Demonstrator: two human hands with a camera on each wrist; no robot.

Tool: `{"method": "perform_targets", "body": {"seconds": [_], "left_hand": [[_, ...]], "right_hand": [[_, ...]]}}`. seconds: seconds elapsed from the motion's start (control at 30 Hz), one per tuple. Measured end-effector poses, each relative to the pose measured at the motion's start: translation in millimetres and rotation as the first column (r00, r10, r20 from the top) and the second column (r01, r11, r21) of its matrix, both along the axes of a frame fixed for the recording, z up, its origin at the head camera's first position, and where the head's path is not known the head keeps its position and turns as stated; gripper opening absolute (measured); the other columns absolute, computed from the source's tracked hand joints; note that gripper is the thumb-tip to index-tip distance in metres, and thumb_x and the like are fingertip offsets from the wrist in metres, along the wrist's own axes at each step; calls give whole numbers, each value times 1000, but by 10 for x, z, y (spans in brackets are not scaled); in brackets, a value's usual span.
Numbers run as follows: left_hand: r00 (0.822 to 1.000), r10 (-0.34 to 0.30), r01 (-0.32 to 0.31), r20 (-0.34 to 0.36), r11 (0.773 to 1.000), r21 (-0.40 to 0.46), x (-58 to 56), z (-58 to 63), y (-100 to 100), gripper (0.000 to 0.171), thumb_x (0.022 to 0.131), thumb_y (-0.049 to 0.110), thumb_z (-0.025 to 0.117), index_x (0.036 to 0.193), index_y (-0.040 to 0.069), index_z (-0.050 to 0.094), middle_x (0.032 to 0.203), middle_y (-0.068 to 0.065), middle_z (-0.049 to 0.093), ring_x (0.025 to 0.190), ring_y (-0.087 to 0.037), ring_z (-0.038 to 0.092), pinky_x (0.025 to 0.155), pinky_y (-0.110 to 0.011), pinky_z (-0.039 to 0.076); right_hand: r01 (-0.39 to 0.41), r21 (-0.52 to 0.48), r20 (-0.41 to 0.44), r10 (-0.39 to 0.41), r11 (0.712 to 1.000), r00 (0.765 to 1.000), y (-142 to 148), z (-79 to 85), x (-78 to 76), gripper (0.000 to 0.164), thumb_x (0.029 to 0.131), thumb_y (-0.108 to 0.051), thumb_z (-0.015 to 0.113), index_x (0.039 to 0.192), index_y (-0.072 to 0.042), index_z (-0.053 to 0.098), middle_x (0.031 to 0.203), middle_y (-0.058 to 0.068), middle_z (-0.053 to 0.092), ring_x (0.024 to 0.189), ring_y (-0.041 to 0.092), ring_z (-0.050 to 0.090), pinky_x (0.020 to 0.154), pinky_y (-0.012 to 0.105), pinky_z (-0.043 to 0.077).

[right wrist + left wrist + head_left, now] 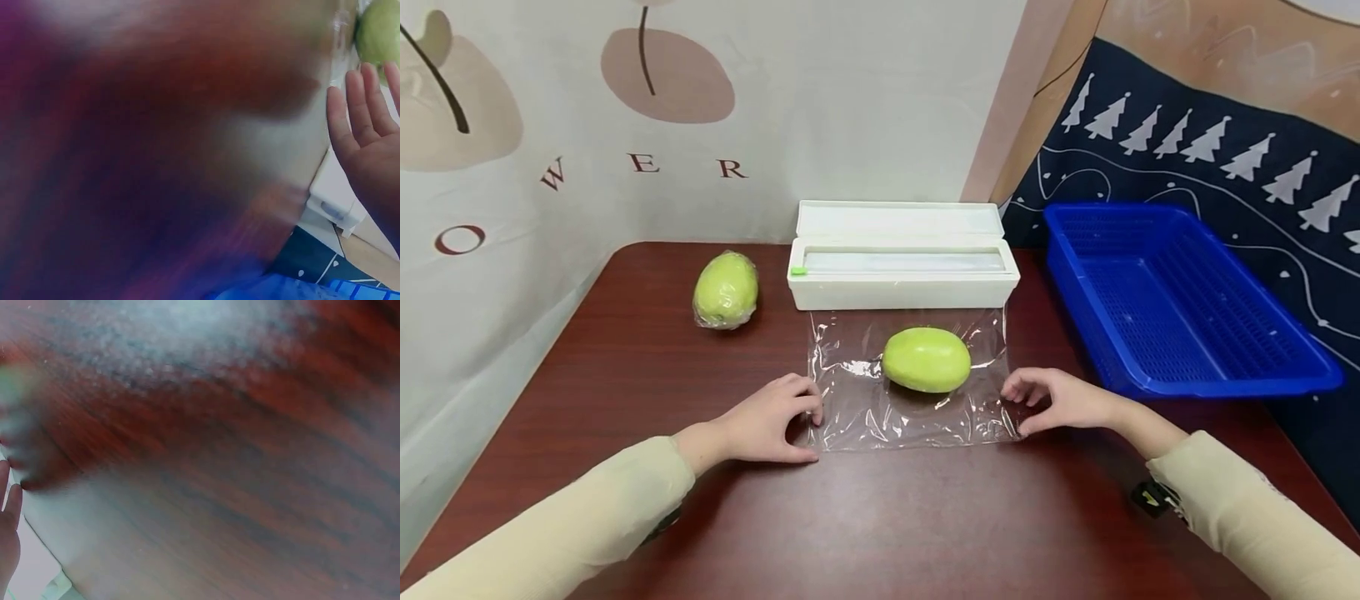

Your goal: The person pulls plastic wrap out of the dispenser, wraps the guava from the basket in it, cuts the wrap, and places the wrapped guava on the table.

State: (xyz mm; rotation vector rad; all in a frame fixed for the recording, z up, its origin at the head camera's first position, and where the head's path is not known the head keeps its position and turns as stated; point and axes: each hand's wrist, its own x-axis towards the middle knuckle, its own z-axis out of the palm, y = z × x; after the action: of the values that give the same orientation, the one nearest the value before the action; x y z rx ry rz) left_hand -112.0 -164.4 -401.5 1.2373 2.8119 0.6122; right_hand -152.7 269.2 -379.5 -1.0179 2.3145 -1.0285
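Observation:
A sheet of clear cling film [857, 417] lies flat on the table, running out from the front of a white cling film dispenser [902, 292]. On the sheet, right of its middle, lies a smooth green oval fruit [927, 360]. My left hand [767, 421] is at the film's left edge, thumb and fingers apart around its near corner. At the right edge is my right hand [1060, 400], its thumb by the near corner and its fingers a little farther up. The right wrist view shows those fingers extended beside the fruit [379, 34].
A second green fruit [726, 290], wrapped in film, sits at the back left. On the right stands a blue plastic basket [1097, 329]. The dispenser's lid [898, 219] is raised, near the wall cloth [880, 100]. A green slider [799, 271] sits at its left end.

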Motion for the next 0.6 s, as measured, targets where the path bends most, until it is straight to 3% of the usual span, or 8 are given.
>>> {"method": "perform_targets", "body": {"seconds": [0.13, 0.3, 0.5, 0.6], "left_hand": [[1000, -25, 25, -13, 999, 19, 3, 0, -8, 23, 68, 31, 79, 74, 24, 58, 100, 7, 55, 96, -12, 47, 86, -33, 41], [999, -32, 32, 22, 999, 2, 9, 24, -11, 19, 69, 30, 78, 70, 26, 59, 103, 6, 57, 99, -14, 48, 90, -37, 40], [998, -47, 48, 50, 999, -23, 8, 43, -11, 21, 68, 26, 77, 67, 28, 57, 106, 5, 57, 102, -16, 48, 92, -41, 39], [997, -55, 56, 49, 998, -25, 7, 51, -14, 20, 70, 22, 75, 65, 29, 56, 105, 5, 57, 102, -16, 48, 91, -42, 39]], "right_hand": [[-43, 114, -102, 54, 993, 993, 33, -55, 81, 35, 69, -20, 81, 96, -13, 61, 97, 1, 58, 88, 10, 49, 70, 23, 47], [-62, 184, -173, 94, 981, 980, -2, -53, 102, 27, 65, -15, 82, 83, -20, 62, 94, -4, 50, 87, 7, 44, 67, 20, 43], [-105, 157, -255, 143, 982, 956, 4, -72, 56, 11, 72, -13, 77, 74, -19, 68, 84, -6, 48, 80, 3, 43, 63, 17, 40], [-114, 97, -237, 134, 989, 962, 30, -93, 33, 10, 75, -9, 75, 74, -17, 68, 81, -5, 52, 77, 2, 46, 61, 17, 43]]}}
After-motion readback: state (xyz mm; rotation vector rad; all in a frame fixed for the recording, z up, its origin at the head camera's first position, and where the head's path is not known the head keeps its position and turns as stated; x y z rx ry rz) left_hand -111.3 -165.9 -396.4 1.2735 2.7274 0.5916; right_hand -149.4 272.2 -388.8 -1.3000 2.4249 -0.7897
